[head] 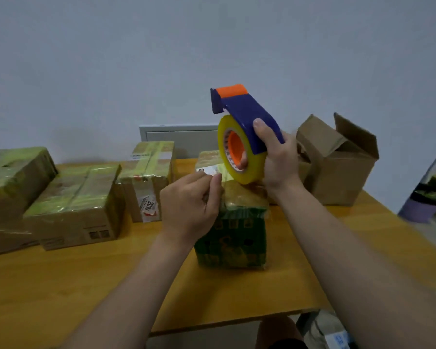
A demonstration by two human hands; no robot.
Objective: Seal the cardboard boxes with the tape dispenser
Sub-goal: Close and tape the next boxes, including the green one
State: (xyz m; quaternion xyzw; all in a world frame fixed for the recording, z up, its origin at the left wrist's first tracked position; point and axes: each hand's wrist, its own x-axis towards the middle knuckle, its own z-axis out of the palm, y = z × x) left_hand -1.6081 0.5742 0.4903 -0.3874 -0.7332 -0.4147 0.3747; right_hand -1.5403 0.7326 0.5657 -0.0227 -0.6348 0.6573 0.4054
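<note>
Wooden table (86,285) ran wide under everything, with open board between me and the stock. Taped boxes (73,205) were banked along the left. One open cardboard box (337,170) stood back right, flaps up, unsealed. The green-printed box (233,238) sat right under my hands, its top glossy with tape. I held the tape dispenser (247,114) raised above it, cutter end up. My right hand (277,162) was wrapped round the blue body, fingertips tucked into the orange core. My left hand (189,210) was curled, thumb and forefinger nipping what looked like the tape end (217,175) at the roll's lower rim. My read was that the step was freeing a lead. It seemed best to peel slowly, keep the strip flat so it couldn't fold on itself, and draw toward me over the open board. The room was tighter on the right: the open box's flaps stood just behind my right hand, and the table's edge cut in on that side.
</note>
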